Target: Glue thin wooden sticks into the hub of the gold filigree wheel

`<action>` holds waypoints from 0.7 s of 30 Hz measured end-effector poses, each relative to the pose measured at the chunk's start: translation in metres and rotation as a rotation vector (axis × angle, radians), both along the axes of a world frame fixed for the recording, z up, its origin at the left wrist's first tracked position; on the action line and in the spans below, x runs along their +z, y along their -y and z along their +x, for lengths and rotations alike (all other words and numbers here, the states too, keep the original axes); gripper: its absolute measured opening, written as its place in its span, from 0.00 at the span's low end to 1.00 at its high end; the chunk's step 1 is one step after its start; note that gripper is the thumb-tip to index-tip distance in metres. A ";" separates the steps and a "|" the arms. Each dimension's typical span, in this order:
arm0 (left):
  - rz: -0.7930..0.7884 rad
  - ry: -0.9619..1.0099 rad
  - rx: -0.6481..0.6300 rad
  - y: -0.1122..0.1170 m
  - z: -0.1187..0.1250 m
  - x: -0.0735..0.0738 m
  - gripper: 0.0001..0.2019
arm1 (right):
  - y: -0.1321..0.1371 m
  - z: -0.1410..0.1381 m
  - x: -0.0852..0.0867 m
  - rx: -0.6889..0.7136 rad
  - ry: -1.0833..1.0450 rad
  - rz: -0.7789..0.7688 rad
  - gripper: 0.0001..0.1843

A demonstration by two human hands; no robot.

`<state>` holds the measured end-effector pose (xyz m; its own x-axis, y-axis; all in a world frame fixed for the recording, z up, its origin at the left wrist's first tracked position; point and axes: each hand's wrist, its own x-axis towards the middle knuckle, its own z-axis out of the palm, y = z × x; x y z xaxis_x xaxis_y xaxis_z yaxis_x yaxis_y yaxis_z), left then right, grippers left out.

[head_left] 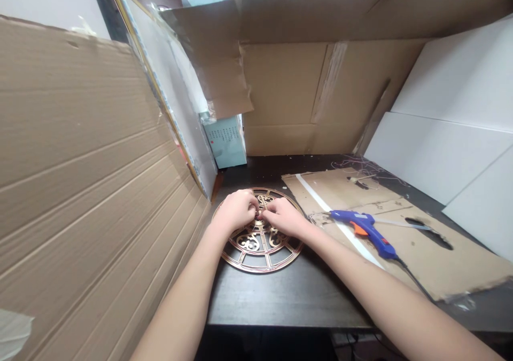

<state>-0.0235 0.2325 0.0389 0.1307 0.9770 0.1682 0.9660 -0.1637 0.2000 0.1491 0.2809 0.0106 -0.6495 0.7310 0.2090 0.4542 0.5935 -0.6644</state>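
A round, gold-coloured openwork disc (264, 268) with scroll patterns and spokes lies flat on the dark table. My left hand (239, 209) rests over its upper left part, fingers bent towards the centre. From the other side my right hand (284, 216) reaches in, and its thumb and fingertips are pressed together. The fingertips of both hands meet near the disc's middle, on something small that I cannot make out. Just right of the disc lies a blue hot glue gun (363, 225) with an orange trigger, its nozzle pointing left.
Under the glue gun is a flat cardboard sheet (425, 265) with a white strip and a dark hole. Cardboard walls stand at the left (80, 152) and back (284, 88). A pale blue box (226, 142) stands at the back left. White panels (433, 152) close the right side.
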 end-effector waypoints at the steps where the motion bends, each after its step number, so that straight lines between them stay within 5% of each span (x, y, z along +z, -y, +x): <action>1: 0.002 0.001 0.000 0.000 0.000 0.000 0.10 | 0.000 0.000 0.000 0.000 -0.001 0.001 0.17; 14: 0.034 0.021 0.004 0.001 0.000 0.002 0.10 | 0.002 0.000 0.003 -0.010 -0.008 -0.025 0.17; 21: 0.135 0.007 0.132 0.003 -0.004 0.007 0.10 | 0.002 0.001 0.010 -0.114 -0.029 -0.043 0.17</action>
